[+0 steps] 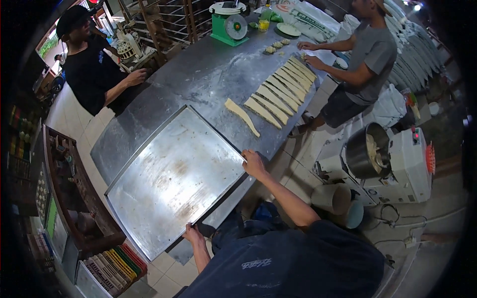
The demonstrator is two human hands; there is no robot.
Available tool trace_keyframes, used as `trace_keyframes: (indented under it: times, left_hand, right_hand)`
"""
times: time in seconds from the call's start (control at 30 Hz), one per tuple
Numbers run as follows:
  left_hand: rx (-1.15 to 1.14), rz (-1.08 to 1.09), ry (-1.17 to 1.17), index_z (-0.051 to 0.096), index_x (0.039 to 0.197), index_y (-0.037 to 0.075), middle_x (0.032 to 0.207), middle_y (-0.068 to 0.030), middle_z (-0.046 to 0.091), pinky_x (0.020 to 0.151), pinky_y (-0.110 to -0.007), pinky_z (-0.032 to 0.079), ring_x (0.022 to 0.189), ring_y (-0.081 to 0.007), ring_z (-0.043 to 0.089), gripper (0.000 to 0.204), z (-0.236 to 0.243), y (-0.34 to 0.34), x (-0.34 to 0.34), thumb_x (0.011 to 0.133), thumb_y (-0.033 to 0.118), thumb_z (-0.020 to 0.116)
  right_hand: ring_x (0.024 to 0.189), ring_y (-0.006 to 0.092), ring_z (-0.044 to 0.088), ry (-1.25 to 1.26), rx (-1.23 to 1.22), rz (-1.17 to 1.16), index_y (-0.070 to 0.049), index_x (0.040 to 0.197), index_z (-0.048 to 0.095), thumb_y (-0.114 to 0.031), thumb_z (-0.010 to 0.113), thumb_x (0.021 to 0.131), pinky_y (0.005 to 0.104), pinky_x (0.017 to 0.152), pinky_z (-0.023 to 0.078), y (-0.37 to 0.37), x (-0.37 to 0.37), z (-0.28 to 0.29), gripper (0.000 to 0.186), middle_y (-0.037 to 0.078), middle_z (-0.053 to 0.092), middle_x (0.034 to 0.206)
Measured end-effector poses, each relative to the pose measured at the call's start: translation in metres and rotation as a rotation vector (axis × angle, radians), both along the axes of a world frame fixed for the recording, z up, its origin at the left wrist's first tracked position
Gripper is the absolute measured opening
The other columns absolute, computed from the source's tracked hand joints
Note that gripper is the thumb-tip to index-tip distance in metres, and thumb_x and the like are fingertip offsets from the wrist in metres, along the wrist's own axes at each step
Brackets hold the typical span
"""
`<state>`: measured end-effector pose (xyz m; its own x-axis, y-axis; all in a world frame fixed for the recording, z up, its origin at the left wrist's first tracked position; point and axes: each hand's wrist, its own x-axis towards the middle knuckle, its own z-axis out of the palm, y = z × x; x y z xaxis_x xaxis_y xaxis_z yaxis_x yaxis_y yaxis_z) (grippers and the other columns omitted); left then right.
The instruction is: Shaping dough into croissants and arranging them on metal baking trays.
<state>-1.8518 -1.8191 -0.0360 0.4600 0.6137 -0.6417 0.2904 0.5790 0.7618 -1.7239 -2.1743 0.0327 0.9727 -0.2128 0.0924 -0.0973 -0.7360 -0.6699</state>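
A large shallow metal baking tray (174, 174) lies across the near left part of the metal worktable (189, 84), one end jutting past the table's edge. Its surface is bare, with brownish stains. My left hand (193, 233) grips the near rim, fingers curled over it. Farther right along the same side, my right hand (254, 164) holds the rim near the corner. Just beyond the tray lies a single dough strip (242, 116). Past it, several long dough strips (278, 97) are laid side by side toward the table's right edge.
One person (89, 64) in black stands across the table; another person (370, 59) in grey handles dough at its far right end. A green scale (229, 27) and oil bottle (265, 19) stand at the back. Right of me is a dough mixer (397, 164); buckets (332, 197) sit beside it.
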Motion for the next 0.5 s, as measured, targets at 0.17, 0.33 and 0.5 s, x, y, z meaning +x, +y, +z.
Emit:
trace_keyframes:
  times: [0.17, 0.33, 0.5]
  left_hand:
    - [0.373, -0.036, 0.171, 0.025, 0.132, 0.002, 0.097, -0.012, 0.053, 0.069, -0.034, 0.05, 0.086, -0.0203, 0.054, 0.062, 0.062, -0.072, 0.037, 0.081, 0.0, 0.06]
    - [0.643, -0.547, -0.103, 0.039, 0.132, 0.003, 0.105, -0.0128, 0.052, 0.073, -0.03, 0.047, 0.087, -0.0183, 0.052, 0.049, 0.069, -0.158, 0.087, 0.091, 0.02, 0.061]
    - [0.898, -1.101, 0.034, 0.022, 0.148, 0.009, 0.117, -0.0166, 0.049, 0.084, -0.038, 0.045, 0.102, -0.0258, 0.051, 0.087, 0.046, -0.263, 0.159, 0.082, 0.037, 0.072]
  right_hand:
    - [0.095, 0.0397, 0.056, 0.24, 0.073, 0.138, -0.003, 0.102, 0.054, -0.002, 0.064, 0.072, 0.0489, 0.075, 0.048, -0.028, 0.037, -0.006, 0.031, 0.018, 0.055, 0.097]
    - [0.091, 0.0349, 0.058, 0.18, 0.119, 0.307, -0.006, 0.105, 0.052, -0.021, 0.071, 0.079, 0.0449, 0.075, 0.047, -0.053, 0.051, -0.002, 0.035, 0.015, 0.054, 0.096]
    - [0.107, 0.0326, 0.053, 0.471, 0.315, 0.684, -0.01, 0.114, 0.05, -0.028, 0.07, 0.082, 0.0431, 0.08, 0.046, -0.145, 0.089, 0.035, 0.042, 0.015, 0.048, 0.115]
